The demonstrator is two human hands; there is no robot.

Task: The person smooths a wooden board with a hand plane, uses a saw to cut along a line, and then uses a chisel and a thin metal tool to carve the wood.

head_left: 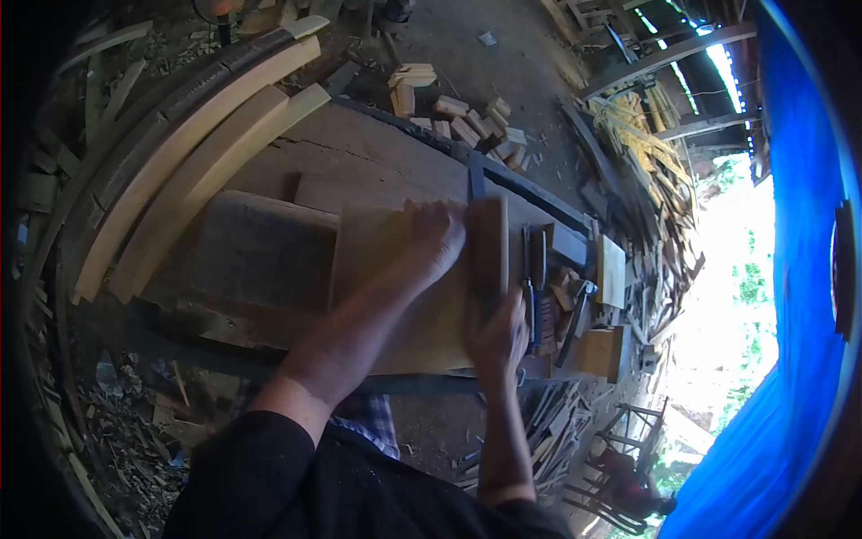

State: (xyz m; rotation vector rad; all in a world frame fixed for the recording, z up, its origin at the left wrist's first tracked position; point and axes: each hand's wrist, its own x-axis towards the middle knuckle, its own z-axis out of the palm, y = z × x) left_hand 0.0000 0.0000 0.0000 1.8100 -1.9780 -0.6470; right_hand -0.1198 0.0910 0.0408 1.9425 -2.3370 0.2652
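A broad pale wooden board (386,269) lies on the workbench (359,148) in front of me. At its right edge a narrower brown wooden piece (489,242) stands out, running away from me. My left hand (438,238) is closed at the far part of the pale board, close to the brown piece; its fingertips are hidden. Near the lower end of the brown piece is my right hand (501,337), smeared by motion, its grip unclear. A dark flat board (265,256) lies left of the pale one.
Long curved timbers (197,153) lie at the left. A hammer (575,319) and other tools are right of my right hand. Wood blocks (467,126) lie on the ground beyond the bench. A blue tarp (808,225) hangs at the right.
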